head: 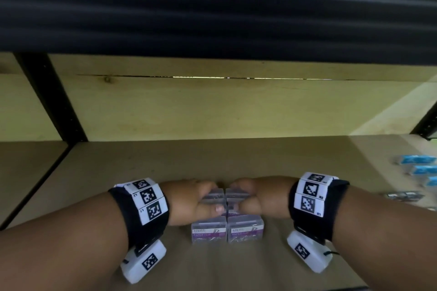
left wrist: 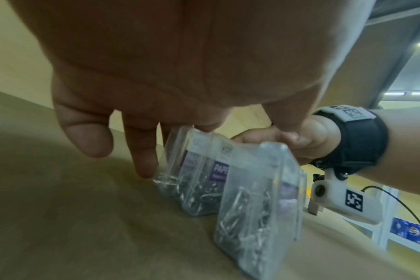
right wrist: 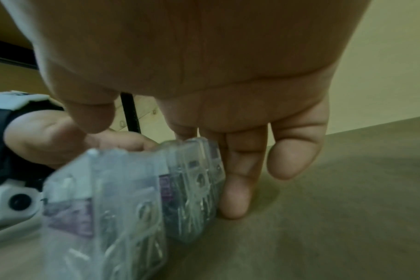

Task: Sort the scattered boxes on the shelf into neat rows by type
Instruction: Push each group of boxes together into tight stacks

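Clear plastic paper-clip boxes [head: 226, 217] with purple labels, metal clips inside, are stood in two touching rows at the shelf [head: 307, 160] front. The far pair is gripped, one each, by left hand [head: 189, 198] and right hand [head: 260, 196].

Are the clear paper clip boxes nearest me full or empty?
Full, as far as shows: the two front boxes look packed with metal clips behind their purple labels, and the left wrist view shows clips heaped inside.
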